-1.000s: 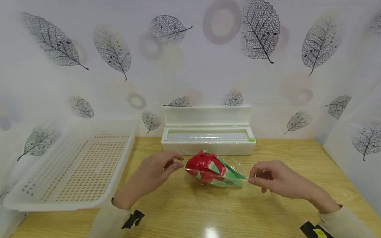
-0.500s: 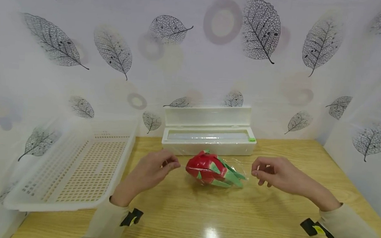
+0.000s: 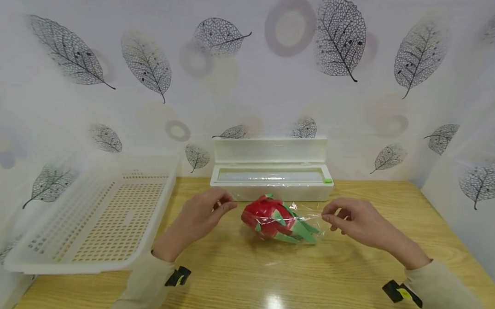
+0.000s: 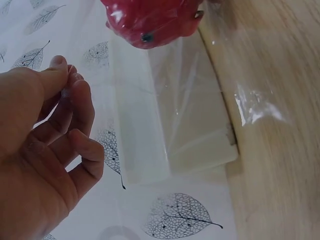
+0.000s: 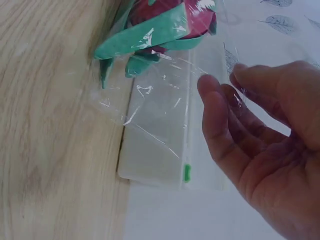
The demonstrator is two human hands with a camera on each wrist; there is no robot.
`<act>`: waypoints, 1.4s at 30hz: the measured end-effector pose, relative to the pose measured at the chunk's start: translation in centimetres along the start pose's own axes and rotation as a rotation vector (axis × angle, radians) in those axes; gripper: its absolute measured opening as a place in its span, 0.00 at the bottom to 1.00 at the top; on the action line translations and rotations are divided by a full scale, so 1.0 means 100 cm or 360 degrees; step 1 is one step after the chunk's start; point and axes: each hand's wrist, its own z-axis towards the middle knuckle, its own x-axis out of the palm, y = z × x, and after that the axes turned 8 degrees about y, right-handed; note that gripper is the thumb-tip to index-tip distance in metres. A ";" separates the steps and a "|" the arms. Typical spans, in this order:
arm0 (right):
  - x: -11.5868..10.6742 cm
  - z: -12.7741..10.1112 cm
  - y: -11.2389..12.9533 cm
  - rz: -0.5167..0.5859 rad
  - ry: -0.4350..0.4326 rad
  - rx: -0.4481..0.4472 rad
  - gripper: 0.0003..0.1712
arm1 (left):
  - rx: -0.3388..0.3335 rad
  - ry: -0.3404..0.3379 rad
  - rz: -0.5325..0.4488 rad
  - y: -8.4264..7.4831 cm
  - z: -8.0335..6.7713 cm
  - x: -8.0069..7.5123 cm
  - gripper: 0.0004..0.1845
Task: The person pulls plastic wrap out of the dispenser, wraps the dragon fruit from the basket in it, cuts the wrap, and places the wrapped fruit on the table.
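From the head view, a red dragon fruit (image 3: 274, 219) with green scales lies on the wooden table (image 3: 291, 281), draped in clear film (image 3: 307, 214), just in front of the open white film box (image 3: 271, 176). The left hand (image 3: 201, 217) sits just left of the fruit, thumb and forefinger pinched together on the film's edge. The right hand (image 3: 354, 221) sits just right of it, fingers curled, pinching the film's other edge, which stretches taut across the fruit. A white slotted basket (image 3: 104, 213) stands to the left. In the left wrist view, the left hand (image 4: 42, 150) has its fingers curled, thumb tip meeting fingertips, with the red fruit (image 4: 150, 20) above and the box (image 4: 175, 125) behind. In the right wrist view, the right hand (image 5: 265, 145) is half curled, film (image 5: 160, 100) running from its fingertips (image 5: 210, 85) to the fruit's green scales (image 5: 145, 40).
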 end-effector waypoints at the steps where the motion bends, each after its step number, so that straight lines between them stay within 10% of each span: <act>1: 0.002 0.002 -0.001 -0.0003 -0.0028 0.0000 0.06 | -0.0001 -0.0005 -0.0005 0.001 0.000 0.001 0.03; 22: 0.046 0.057 -0.013 -0.0125 -0.0333 0.0100 0.01 | -0.0017 0.0074 -0.0356 0.017 0.027 0.028 0.04; 42: 0.050 0.053 -0.015 0.0014 0.0037 0.0186 0.10 | -0.0438 0.0237 -0.0724 0.019 0.039 0.047 0.10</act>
